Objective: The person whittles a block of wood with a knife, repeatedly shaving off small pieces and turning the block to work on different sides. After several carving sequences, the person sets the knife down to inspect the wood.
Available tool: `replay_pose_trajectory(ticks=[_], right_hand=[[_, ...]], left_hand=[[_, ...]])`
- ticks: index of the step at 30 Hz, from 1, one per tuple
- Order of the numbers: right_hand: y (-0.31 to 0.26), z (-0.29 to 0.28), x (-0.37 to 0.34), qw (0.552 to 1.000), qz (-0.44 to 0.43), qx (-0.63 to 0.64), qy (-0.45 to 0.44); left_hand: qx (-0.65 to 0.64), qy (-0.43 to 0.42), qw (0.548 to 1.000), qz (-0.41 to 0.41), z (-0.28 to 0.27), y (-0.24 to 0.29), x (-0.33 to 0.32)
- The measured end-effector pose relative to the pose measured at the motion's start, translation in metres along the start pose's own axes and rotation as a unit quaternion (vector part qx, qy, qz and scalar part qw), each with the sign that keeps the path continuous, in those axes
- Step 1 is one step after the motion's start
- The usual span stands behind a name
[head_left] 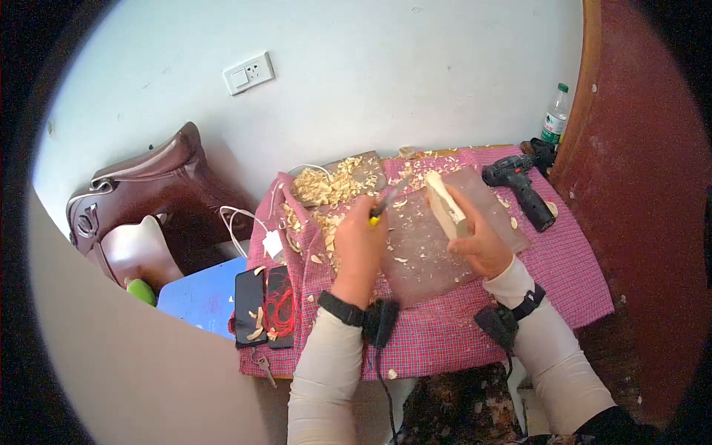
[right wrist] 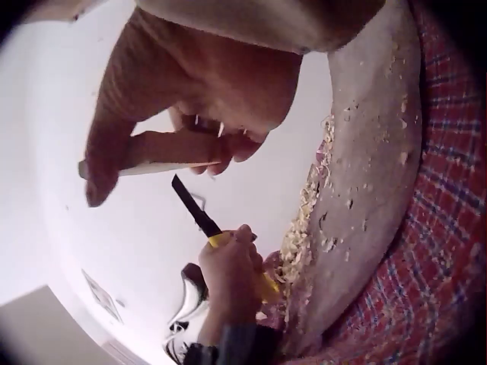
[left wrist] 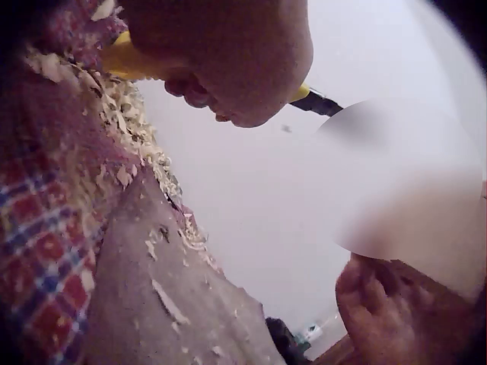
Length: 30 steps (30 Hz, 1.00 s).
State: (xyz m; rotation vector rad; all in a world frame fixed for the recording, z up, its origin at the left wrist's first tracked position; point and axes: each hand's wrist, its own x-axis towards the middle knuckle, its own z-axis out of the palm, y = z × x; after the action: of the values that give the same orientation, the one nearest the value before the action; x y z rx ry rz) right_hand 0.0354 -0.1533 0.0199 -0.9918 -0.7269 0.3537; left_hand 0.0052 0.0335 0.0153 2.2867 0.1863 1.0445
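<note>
My left hand (head_left: 359, 245) grips a yellow-handled utility knife (left wrist: 125, 61), its dark blade (right wrist: 194, 204) extended and pointing up and forward. Across from it, my right hand (head_left: 486, 241) holds a pale, partly carved piece of wood (head_left: 445, 209) between thumb and fingers. In the right wrist view, the blade tip stands just below the wood, with a small gap between them. Both hands are above a greyish board (head_left: 423, 271) strewn with wood shavings. A blurred patch hides part of the left wrist view around the wood.
Shavings (head_left: 326, 187) are heaped at the back left of the checked cloth (head_left: 437, 348). A cordless drill (head_left: 523, 189) lies at the right, with a bottle (head_left: 554, 119) behind it. Phones (head_left: 251, 304), red cord (head_left: 279, 308), a white charger (head_left: 273, 245) and keys (head_left: 265, 368) are at the left edge.
</note>
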Motion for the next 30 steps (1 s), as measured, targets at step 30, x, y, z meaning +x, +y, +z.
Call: replay_pose_trajectory(ticks=[30], right_hand=[[0.012, -0.017, 0.008, 0.987, 0.016, 0.104, -0.118]], left_hand=[[0.091, -0.013, 0.996, -0.021, 0.002, -0.012, 0.002]])
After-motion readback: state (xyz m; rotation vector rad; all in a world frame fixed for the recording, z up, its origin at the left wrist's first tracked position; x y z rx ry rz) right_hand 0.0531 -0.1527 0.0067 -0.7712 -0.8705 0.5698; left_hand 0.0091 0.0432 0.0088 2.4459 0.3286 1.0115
